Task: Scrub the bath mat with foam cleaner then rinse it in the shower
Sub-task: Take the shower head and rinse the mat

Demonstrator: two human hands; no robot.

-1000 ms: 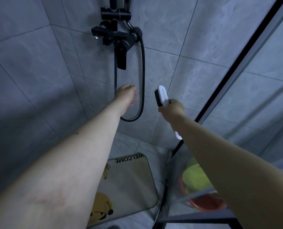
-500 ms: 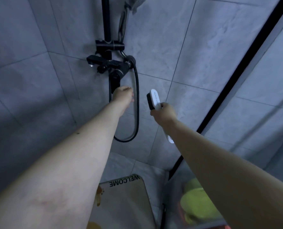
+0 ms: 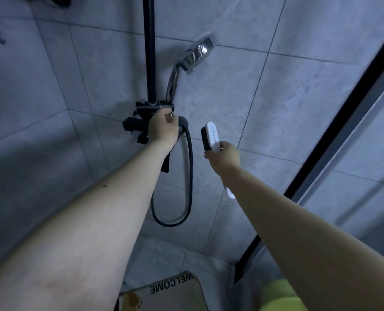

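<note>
On the shower floor at the bottom of the view lies the beige bath mat (image 3: 175,295), printed WELCOME. My left hand (image 3: 163,129) is raised to the black slide bracket (image 3: 145,106) and curls its fingers round the lower end of the chrome hand shower (image 3: 196,55), which sits in the bracket. To its right, away from the wall, my right hand (image 3: 225,156) grips the handle of a white scrub brush (image 3: 212,136) with black bristles. No water is running.
A black riser rail (image 3: 149,48) and black mixer valve (image 3: 131,125) are fixed to the grey tiled wall. The black hose (image 3: 189,176) loops below them. A black-framed glass door (image 3: 321,142) closes the right side, with something yellow-green (image 3: 278,295) behind it. A hook (image 3: 0,38) hangs top left.
My view has tilted up, so the hand shower now shows and most of the mat has dropped out. My left hand rose from below the valve to the bracket and closed there.
</note>
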